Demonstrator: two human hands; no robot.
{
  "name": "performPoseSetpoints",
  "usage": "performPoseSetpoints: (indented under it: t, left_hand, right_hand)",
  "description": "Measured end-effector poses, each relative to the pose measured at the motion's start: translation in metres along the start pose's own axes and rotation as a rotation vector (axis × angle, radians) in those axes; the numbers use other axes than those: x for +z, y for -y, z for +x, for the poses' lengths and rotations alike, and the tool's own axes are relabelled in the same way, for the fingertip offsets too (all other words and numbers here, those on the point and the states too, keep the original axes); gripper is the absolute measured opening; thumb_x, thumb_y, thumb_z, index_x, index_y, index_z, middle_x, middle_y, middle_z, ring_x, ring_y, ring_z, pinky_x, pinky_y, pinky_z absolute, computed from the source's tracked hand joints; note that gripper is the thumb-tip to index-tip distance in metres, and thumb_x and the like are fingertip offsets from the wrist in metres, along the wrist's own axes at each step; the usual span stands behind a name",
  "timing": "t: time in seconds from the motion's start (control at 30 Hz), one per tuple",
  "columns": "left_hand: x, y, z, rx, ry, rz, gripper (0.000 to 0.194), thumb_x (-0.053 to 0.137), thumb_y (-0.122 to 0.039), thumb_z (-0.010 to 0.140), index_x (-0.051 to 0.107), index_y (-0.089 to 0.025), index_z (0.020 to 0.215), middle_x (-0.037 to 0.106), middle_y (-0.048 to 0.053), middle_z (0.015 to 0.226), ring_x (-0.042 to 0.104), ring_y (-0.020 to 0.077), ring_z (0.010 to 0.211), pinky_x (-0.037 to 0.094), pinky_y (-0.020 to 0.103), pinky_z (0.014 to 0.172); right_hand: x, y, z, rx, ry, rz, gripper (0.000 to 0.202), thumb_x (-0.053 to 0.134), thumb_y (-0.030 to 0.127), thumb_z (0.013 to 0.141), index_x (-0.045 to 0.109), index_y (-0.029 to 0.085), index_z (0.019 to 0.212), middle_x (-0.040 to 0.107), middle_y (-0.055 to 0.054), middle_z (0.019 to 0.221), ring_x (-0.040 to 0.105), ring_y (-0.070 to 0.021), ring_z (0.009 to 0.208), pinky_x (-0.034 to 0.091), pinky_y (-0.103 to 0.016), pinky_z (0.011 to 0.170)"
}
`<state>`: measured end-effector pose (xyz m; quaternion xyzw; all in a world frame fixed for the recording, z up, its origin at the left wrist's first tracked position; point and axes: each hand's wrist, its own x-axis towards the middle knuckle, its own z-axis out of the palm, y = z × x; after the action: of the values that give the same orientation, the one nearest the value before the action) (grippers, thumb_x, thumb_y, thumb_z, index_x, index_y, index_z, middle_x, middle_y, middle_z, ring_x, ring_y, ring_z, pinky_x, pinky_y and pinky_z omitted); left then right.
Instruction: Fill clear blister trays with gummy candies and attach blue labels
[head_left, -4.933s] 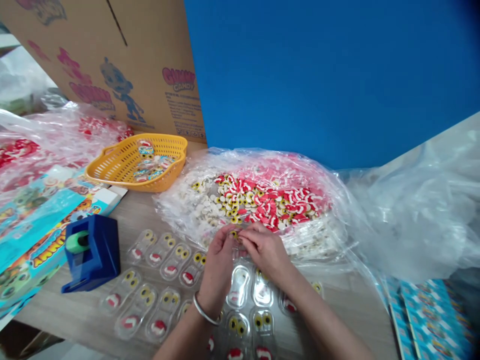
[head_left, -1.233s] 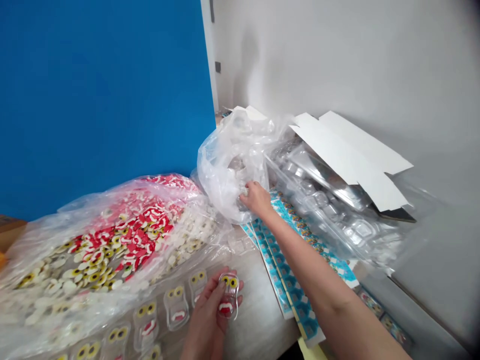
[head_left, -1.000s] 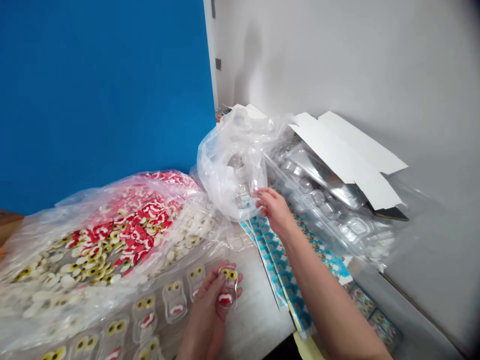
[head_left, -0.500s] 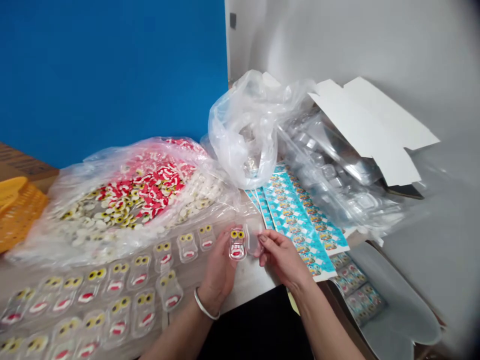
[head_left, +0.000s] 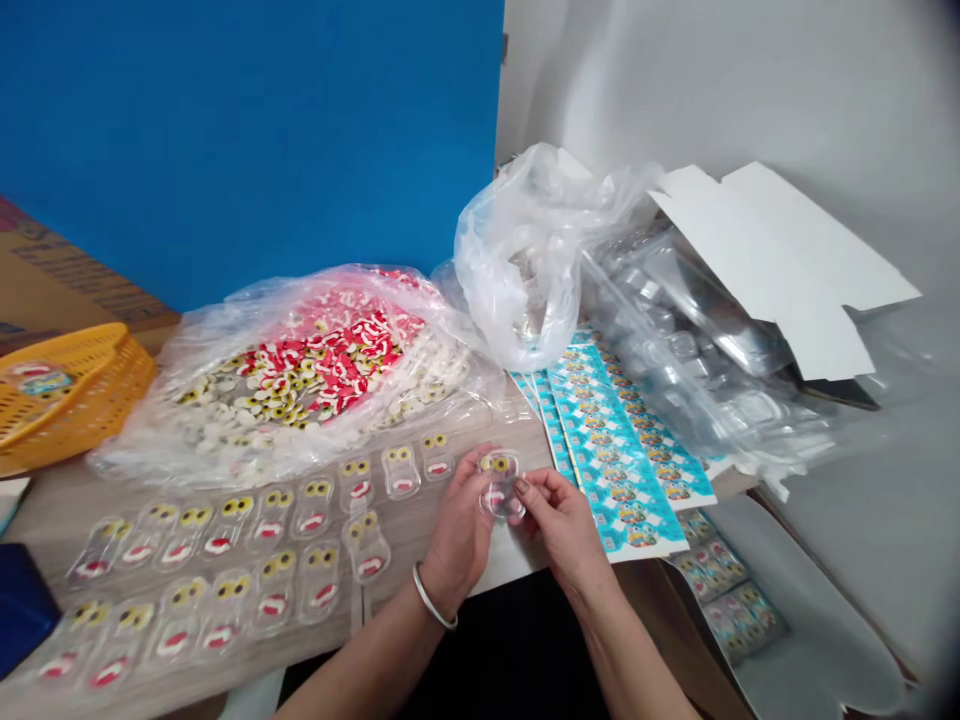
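A small clear plastic case (head_left: pixel 501 484) with yellow eyes and a red mouth piece inside is between my hands, above the table's front edge. My left hand (head_left: pixel 459 525) is closed on its left side. The thumb and fingers of my right hand (head_left: pixel 559 520) pinch its right side. Two rows of similar clear cases (head_left: pixel 322 590) with eyes and red mouths lie on the table to the left. Behind them an open plastic bag (head_left: pixel 330 365) holds many loose red-and-white and yellow-eyed pieces.
Blue printed sticker sheets (head_left: pixel 611 460) lie right of my hands. Beyond are a crumpled clear bag (head_left: pixel 517 260), clear plastic shells (head_left: pixel 675 340) and white card (head_left: pixel 780 260). An orange basket (head_left: pixel 97 400) and cardboard box (head_left: pixel 67 270) stand left.
The clear flap in my right hand has moved left over the case in my left hand and now covers it. The view has turned left, showing more of the basket.
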<state>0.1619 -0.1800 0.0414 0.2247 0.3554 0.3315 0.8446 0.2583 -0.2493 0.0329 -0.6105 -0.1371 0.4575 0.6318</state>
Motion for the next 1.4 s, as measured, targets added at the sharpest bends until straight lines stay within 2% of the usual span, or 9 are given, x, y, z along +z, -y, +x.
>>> performPoseSetpoints:
  t: [0.17,0.4,0.6,0.67,0.83,0.93,1.03,1.2,1.4]
  left_hand:
    - [-0.013,0.005,0.003,0.009,-0.13,0.23,0.031,0.066,-0.027,0.082,0.067,-0.02,0.112,0.069,0.01,0.12,0.066,0.0221,0.102,0.05,0.031,0.087]
    - [-0.036,0.018,0.01,0.092,-0.183,0.616,0.045,0.067,-0.021,0.079,0.065,-0.019,0.125,0.064,0.013,0.135,0.061,0.0288,0.119,0.044,0.043,0.104]
    - [-0.024,-0.003,-0.01,0.432,-0.147,0.875,0.033,0.071,-0.023,0.079,0.071,-0.023,0.111,0.066,0.011,0.129,0.055,0.0287,0.127,0.033,0.048,0.115]
    - [-0.014,-0.01,-0.016,0.38,-0.089,0.794,0.039,0.075,-0.026,0.077,0.069,-0.025,0.116,0.065,0.01,0.13,0.056,0.028,0.125,0.037,0.046,0.112]
    - [-0.001,-0.021,-0.019,-0.045,0.083,0.281,0.049,0.073,-0.037,0.083,0.062,-0.025,0.129,0.064,0.011,0.129,0.065,0.0209,0.102,0.048,0.039,0.095]
    - [-0.002,-0.024,-0.018,-0.12,0.109,0.104,0.045,0.073,-0.039,0.084,0.062,-0.022,0.125,0.066,0.01,0.12,0.066,0.017,0.091,0.049,0.035,0.088]
    - [-0.004,-0.025,-0.018,-0.126,0.119,0.018,0.039,0.073,-0.037,0.085,0.064,-0.022,0.12,0.067,0.009,0.116,0.066,0.0189,0.097,0.049,0.036,0.091]
    - [-0.005,-0.025,-0.018,-0.12,0.139,0.069,0.041,0.076,-0.03,0.082,0.067,-0.024,0.122,0.067,0.01,0.119,0.064,0.0231,0.109,0.047,0.039,0.096]
    - [-0.008,-0.027,-0.02,-0.173,0.142,0.154,0.05,0.08,-0.036,0.078,0.068,-0.026,0.126,0.067,0.013,0.127,0.062,0.0243,0.11,0.046,0.04,0.094]
  right_hand:
    - [-0.011,-0.005,0.007,-0.088,-0.165,-0.003,0.037,0.081,0.051,0.07,0.063,0.02,0.078,0.06,0.004,0.06,0.05,-0.01,0.051,0.041,-0.021,0.05]
    - [-0.02,-0.019,0.014,-0.074,-0.184,-0.016,0.036,0.079,0.051,0.071,0.062,0.02,0.078,0.058,0.004,0.064,0.052,-0.0134,0.056,0.047,-0.026,0.055]
    - [-0.012,-0.008,-0.001,-0.27,-0.146,-0.311,0.025,0.071,0.043,0.081,0.063,0.02,0.078,0.06,0.002,0.067,0.054,-0.0149,0.061,0.045,-0.027,0.06]
    - [-0.003,-0.002,-0.012,-0.378,-0.104,-0.487,0.018,0.064,0.037,0.087,0.063,0.021,0.079,0.062,0.0,0.072,0.057,-0.0166,0.068,0.045,-0.029,0.067]
    - [0.015,0.013,-0.032,-0.638,0.0,-0.744,0.012,0.057,0.025,0.093,0.064,0.022,0.084,0.064,-0.003,0.082,0.058,-0.0195,0.081,0.043,-0.033,0.077]
    - [0.013,0.02,-0.035,-0.603,0.078,-0.674,0.01,0.058,0.025,0.095,0.067,0.023,0.097,0.066,-0.003,0.09,0.06,-0.0192,0.088,0.044,-0.032,0.08]
    - [0.008,0.023,-0.036,-0.519,0.081,-0.579,0.011,0.06,0.029,0.094,0.069,0.024,0.098,0.067,-0.002,0.092,0.06,-0.0177,0.087,0.045,-0.03,0.08]
    - [0.007,0.018,-0.036,-0.309,0.122,-0.428,0.02,0.065,0.04,0.09,0.07,0.02,0.087,0.062,0.0,0.075,0.052,-0.015,0.068,0.041,-0.027,0.064]
    - [0.004,0.015,-0.029,-0.121,0.196,-0.231,0.03,0.069,0.046,0.085,0.066,0.018,0.076,0.054,0.002,0.065,0.042,-0.0116,0.061,0.034,-0.025,0.058]
